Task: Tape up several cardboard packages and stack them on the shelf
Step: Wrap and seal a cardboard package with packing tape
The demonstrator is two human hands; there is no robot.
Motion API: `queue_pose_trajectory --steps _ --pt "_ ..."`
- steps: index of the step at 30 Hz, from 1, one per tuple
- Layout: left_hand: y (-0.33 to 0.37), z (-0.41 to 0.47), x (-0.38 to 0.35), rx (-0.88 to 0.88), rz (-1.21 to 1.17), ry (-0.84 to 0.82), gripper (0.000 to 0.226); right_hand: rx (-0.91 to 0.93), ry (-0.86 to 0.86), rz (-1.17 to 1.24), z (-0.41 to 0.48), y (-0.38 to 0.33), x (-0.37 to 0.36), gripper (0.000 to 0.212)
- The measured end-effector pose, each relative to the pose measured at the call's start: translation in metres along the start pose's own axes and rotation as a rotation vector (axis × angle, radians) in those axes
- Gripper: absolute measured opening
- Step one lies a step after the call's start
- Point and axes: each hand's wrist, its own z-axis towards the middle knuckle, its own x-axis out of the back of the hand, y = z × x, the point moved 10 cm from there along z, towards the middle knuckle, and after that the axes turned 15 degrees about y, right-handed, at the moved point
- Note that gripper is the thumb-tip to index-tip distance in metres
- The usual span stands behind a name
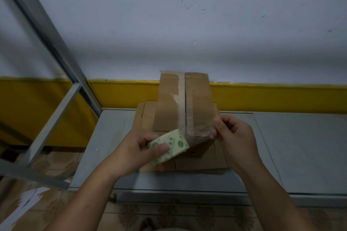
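The roll of tape (170, 146) has a pale yellow-green face printed with green round logos and characters, too blurred to read. The left hand (139, 149) grips it, thumb on top and fingers curled beneath, at the near left corner of the cardboard box (169, 107).

The box is plain brown corrugated card, oblong, with 1 older strip of clear tape (181, 97) running along its centre seam, partly peeled and wrinkled. A glossy fresh stretch of tape (200, 129) runs from the roll across the near end of the box to the right hand (234, 134), whose thumb and fingertips pinch its free end.

The box rests on flat sheets of cardboard (202, 163) lying on the grey, smooth-panelled desk (300, 146). A grey metal frame (47, 30) stands at the left. The far wall is pale with a yellow band (281, 97); patterned floor tiles (169, 217) show nearest.
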Motion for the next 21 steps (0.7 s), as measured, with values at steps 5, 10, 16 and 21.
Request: queue_pose_trajectory --steps 5,10,16,21 --pt "-0.014 0.014 0.03 0.042 0.699 0.158 0.069 0.07 0.091 -0.031 0.004 -0.001 0.017 0.011" --pt "-0.009 0.028 0.045 -0.007 0.57 0.009 0.064 -0.084 0.102 -0.009 -0.002 0.026 0.023 0.016" --pt "-0.015 0.023 0.056 -0.081 0.153 0.079 0.044 -0.232 0.137 0.051 0.002 0.044 0.03 0.019" --pt "-0.039 0.034 0.09 -0.028 0.945 0.149 0.086 -0.223 0.133 0.082 0.008 0.052 0.035 0.019"
